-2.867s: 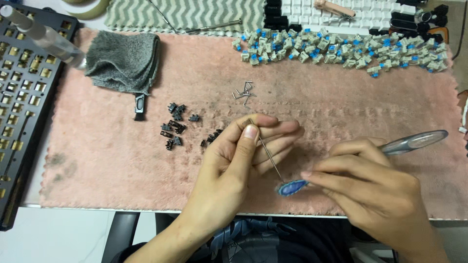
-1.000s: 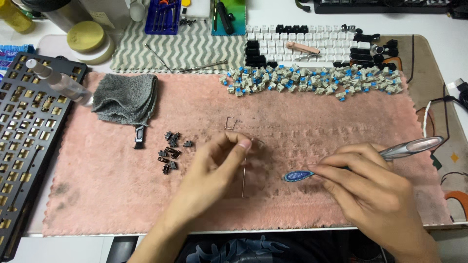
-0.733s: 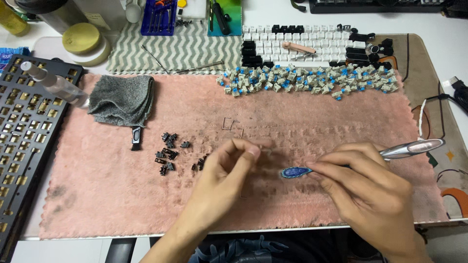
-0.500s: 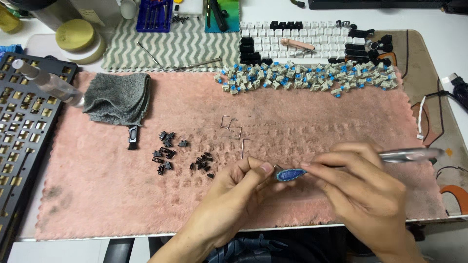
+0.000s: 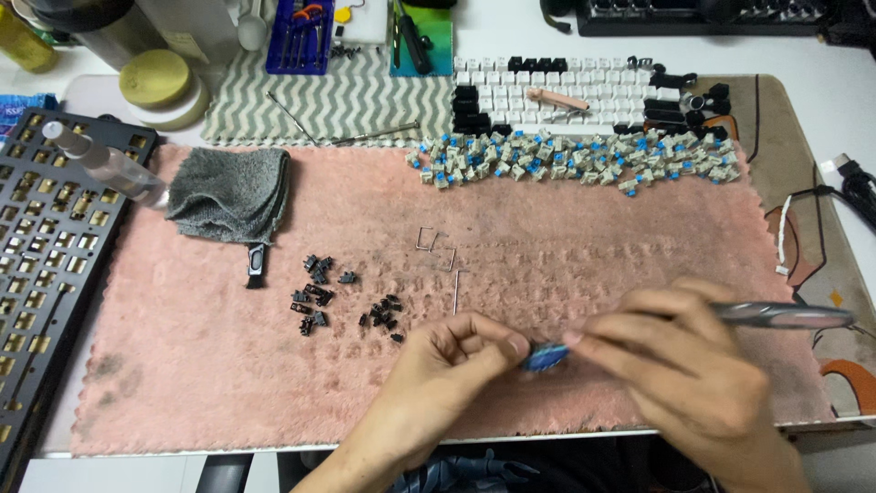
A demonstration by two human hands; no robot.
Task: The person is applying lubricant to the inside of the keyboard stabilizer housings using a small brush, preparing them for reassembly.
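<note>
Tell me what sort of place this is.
Probably a hobby desk for keyboard repair: a pile of loose key switches on a pink mat, a bare keyboard plate, and a tray of small screwdrivers.

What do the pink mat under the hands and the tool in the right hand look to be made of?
The pink mat looks like soft plush fabric, likely microfibre: a fuzzy matte nap holding dents, with frayed edges and dark smudges. The tool in the right hand looks like polished metal, judging by its silvery, shiny handle; its blue tip is too blurred to judge.
</note>
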